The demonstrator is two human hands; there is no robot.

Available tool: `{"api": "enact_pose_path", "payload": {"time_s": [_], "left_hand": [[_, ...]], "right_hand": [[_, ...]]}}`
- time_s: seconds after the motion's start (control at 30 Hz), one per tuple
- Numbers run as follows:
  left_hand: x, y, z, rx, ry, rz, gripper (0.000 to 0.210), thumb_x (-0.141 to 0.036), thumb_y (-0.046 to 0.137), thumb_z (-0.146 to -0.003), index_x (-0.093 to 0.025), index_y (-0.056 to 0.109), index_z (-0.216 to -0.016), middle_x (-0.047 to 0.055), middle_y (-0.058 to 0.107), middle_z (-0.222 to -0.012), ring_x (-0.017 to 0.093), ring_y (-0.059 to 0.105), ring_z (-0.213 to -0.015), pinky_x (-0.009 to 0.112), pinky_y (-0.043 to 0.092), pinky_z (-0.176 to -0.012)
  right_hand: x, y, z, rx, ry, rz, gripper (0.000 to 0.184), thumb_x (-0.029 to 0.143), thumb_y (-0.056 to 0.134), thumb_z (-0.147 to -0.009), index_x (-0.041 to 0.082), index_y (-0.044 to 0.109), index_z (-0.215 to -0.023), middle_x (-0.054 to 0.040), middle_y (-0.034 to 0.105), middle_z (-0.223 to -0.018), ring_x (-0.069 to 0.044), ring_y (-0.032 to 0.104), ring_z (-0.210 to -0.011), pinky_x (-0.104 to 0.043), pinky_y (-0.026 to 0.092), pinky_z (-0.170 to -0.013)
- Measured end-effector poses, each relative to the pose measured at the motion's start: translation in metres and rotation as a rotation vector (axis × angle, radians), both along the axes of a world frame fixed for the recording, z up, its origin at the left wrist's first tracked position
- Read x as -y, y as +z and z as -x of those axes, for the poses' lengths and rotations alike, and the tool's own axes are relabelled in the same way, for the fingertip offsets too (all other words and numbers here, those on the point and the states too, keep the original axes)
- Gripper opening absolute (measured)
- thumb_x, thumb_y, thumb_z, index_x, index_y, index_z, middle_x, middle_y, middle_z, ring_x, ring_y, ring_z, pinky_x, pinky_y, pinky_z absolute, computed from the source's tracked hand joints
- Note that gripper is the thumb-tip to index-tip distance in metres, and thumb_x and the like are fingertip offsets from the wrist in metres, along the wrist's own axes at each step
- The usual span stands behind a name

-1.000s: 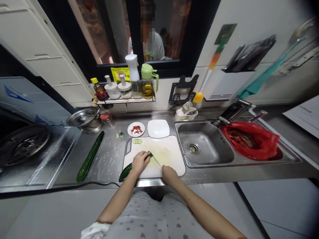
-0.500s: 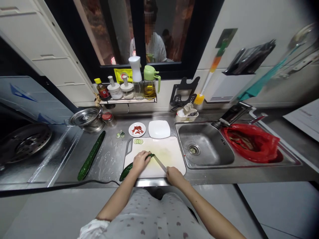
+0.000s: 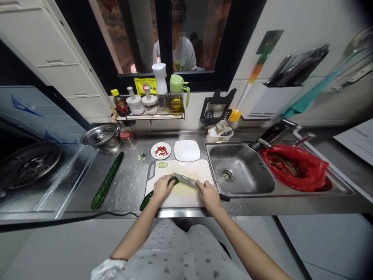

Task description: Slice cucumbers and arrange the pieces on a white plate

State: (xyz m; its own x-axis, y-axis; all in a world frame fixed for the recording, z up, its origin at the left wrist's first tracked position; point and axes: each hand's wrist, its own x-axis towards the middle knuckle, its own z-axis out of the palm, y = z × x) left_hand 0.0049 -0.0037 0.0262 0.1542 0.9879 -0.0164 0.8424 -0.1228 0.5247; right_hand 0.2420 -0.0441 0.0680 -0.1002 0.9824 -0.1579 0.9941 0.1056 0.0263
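My left hand (image 3: 162, 188) is closed over a dark green cucumber (image 3: 146, 200) on the white cutting board (image 3: 180, 202), its cut end showing past my fingertips. In my right hand (image 3: 208, 195) is a kitchen knife (image 3: 190, 181), gripped near the base of the blade, with its black handle sticking out to the right. The blade lies flatter, pointing left just beyond the cut end. A thin cucumber slice (image 3: 184, 177) shows at the blade. Several more slices (image 3: 162, 165) overlap at the board's far left corner.
A whole cucumber (image 3: 107, 182) lies left of the board, with cucumber scraps (image 3: 141, 156) behind. A plate of chopped red pieces (image 3: 161, 151) and a white dish (image 3: 187, 150) stand beyond it. To the right are the sink (image 3: 241, 171) and a red plastic bag (image 3: 297, 167).
The knife has turned from slanting toward me to lying more level, its tip moving farther away and left. My right hand has shifted right and up the knife. A slice now shows at the blade.
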Motion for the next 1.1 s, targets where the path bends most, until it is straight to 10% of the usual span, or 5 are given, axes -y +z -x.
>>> {"api": "enact_pose_path", "payload": {"time_s": [0.23,0.73,1.1], "left_hand": [[-0.004,0.007,0.000,0.186,0.165,-0.143,0.035,-0.037,0.041,-0.095,-0.023,0.063,-0.119,0.006,0.066,-0.118,0.020,0.057,-0.112,0.034,0.043,-0.099],[-0.021,0.024,-0.026,0.267,-0.093,-0.008,0.018,-0.030,0.064,-0.080,-0.022,0.070,-0.095,0.005,0.067,-0.105,0.021,0.056,-0.106,0.034,0.042,-0.096],[-0.041,0.000,-0.026,0.473,0.333,0.111,0.015,-0.028,0.061,-0.078,-0.020,0.068,-0.089,0.000,0.067,-0.074,0.011,0.061,-0.069,0.023,0.048,-0.069]], "right_hand": [[-0.007,-0.007,-0.005,-0.011,0.009,-0.119,0.046,0.019,0.044,-0.093,0.026,0.049,-0.138,-0.0097,0.053,-0.098,-0.021,0.047,-0.089,-0.032,0.028,-0.079],[-0.012,0.003,-0.002,-0.057,0.039,-0.125,0.045,0.015,0.043,-0.090,0.022,0.053,-0.133,-0.0111,0.053,-0.100,-0.022,0.044,-0.090,-0.033,0.026,-0.081],[-0.006,-0.012,-0.021,-0.054,-0.075,-0.114,0.044,0.016,0.054,-0.084,0.023,0.055,-0.128,-0.0079,0.053,-0.098,-0.020,0.046,-0.089,-0.030,0.027,-0.081]]}}
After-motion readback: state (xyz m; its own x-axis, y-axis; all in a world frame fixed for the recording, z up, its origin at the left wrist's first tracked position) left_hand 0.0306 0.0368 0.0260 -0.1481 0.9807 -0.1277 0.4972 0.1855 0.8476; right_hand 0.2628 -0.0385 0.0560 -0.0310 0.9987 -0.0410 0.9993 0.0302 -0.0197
